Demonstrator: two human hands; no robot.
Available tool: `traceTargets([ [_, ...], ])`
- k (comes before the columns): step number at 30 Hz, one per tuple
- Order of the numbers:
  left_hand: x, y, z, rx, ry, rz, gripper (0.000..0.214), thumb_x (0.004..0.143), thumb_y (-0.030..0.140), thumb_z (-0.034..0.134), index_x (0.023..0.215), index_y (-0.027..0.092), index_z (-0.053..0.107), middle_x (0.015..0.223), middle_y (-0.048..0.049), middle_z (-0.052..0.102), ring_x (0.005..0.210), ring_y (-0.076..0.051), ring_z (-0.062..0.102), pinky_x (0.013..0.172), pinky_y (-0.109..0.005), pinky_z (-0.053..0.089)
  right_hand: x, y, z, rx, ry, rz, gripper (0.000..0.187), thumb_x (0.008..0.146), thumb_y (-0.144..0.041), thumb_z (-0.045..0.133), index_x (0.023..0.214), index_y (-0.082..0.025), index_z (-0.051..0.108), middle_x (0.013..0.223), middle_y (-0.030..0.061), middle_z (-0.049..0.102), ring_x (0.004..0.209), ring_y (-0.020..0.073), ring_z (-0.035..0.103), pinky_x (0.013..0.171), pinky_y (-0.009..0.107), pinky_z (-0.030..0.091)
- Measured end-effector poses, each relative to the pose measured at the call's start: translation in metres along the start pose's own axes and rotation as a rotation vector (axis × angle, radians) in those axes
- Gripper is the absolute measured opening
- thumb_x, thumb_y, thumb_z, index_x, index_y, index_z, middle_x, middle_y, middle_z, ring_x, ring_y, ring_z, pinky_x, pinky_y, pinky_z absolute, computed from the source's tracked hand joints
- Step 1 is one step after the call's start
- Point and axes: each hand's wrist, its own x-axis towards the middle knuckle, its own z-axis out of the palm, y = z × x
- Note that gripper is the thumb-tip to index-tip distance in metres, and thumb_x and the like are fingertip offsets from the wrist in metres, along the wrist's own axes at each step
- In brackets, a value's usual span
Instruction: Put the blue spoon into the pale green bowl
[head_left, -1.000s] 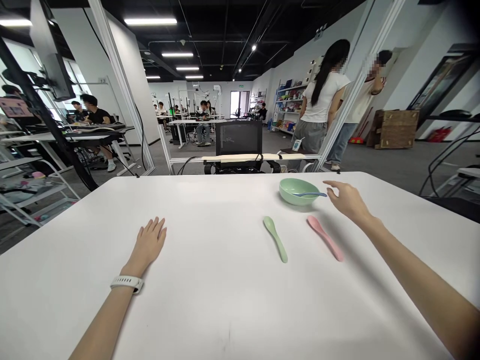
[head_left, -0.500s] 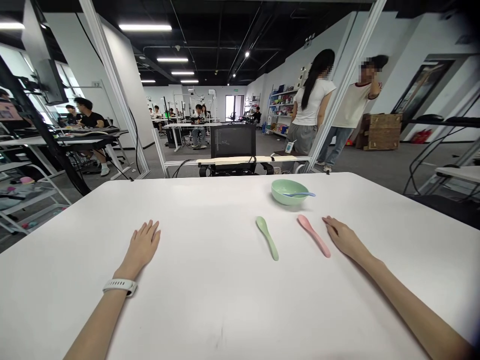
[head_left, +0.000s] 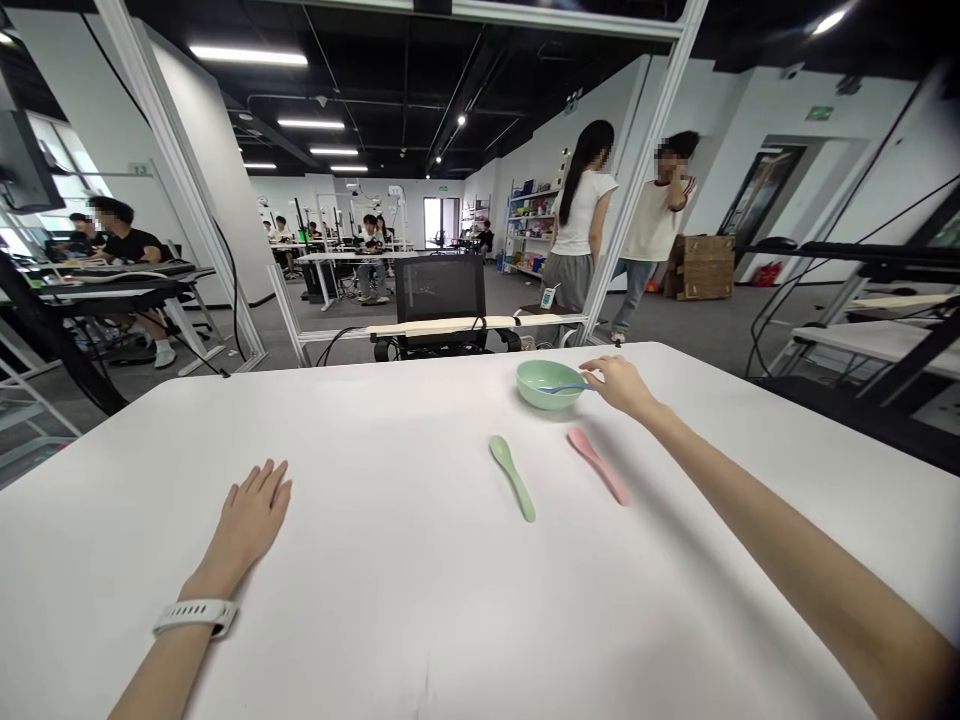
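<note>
My left hand (head_left: 249,522) lies flat and palm down on the white table (head_left: 390,620), holding nothing, with a white wristband (head_left: 196,617) on its wrist. My right hand (head_left: 619,387) reaches far across the table, its fingertips at the handle end of a thin blue spoon (head_left: 566,388). That spoon rests in a pale green bowl (head_left: 540,397), its handle over the rim. A green plastic spoon (head_left: 512,477) and a pink plastic spoon (head_left: 598,465) lie on the table in front of the bowl, the pink one just below my right forearm.
A black mesh chair (head_left: 440,290) stands behind the table's far edge. Beyond it, two standing people (head_left: 581,215) and seated workers at desks occupy the room. A small carton (head_left: 550,297) stands on a ledge behind the bowl.
My right hand has moved forward from beside the pink spoon to the blue spoon's handle. My left hand stays flat, and the whole view has shifted as my head moved.
</note>
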Motion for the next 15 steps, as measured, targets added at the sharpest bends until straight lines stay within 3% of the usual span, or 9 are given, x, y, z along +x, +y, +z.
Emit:
traceTargets([
  [3, 0.000, 0.001, -0.003, 0.008, -0.024, -0.021, 0.080, 0.110, 0.047, 0.020, 0.170, 0.010, 0.058, 0.184, -0.0198, 0.050, 0.173, -0.036, 0.044, 0.143, -0.058, 0.033, 0.027, -0.021, -0.007, -0.131, -0.186, -0.003, 0.038, 0.112, -0.037, 0.059, 0.130, -0.022, 0.088, 0.133, 0.0185, 0.085, 0.135, 0.0407, 0.068, 0.115, 0.053, 0.049],
  [8, 0.000, 0.002, -0.002, 0.000, -0.028, -0.021, 0.081, 0.110, 0.046, 0.020, 0.170, 0.006, 0.057, 0.184, -0.0223, 0.049, 0.173, -0.038, 0.044, 0.143, -0.061, 0.033, 0.046, -0.043, 0.002, -0.162, -0.288, 0.010, 0.031, 0.106, -0.042, 0.072, 0.112, -0.018, 0.091, 0.118, 0.0242, 0.086, 0.133, 0.0447, 0.068, 0.117, 0.060, 0.043],
  [11, -0.001, 0.002, 0.001, -0.012, 0.002, -0.023, 0.079, 0.110, 0.045, 0.022, 0.169, 0.008, 0.059, 0.183, -0.0220, 0.051, 0.172, -0.038, 0.045, 0.142, -0.061, 0.034, 0.045, -0.053, 0.004, -0.154, -0.313, 0.039, 0.030, 0.102, -0.039, 0.078, 0.116, -0.015, 0.089, 0.119, 0.0265, 0.085, 0.133, 0.0457, 0.069, 0.120, 0.062, 0.039],
  [15, -0.001, 0.000, 0.003, -0.016, 0.014, -0.022, 0.080, 0.110, 0.048, 0.020, 0.169, 0.011, 0.060, 0.183, -0.0195, 0.052, 0.172, -0.037, 0.045, 0.142, -0.060, 0.035, 0.037, -0.066, -0.001, -0.119, -0.270, 0.119, 0.034, 0.105, -0.030, 0.070, 0.131, -0.013, 0.083, 0.128, 0.0282, 0.082, 0.132, 0.0449, 0.072, 0.118, 0.062, 0.043],
])
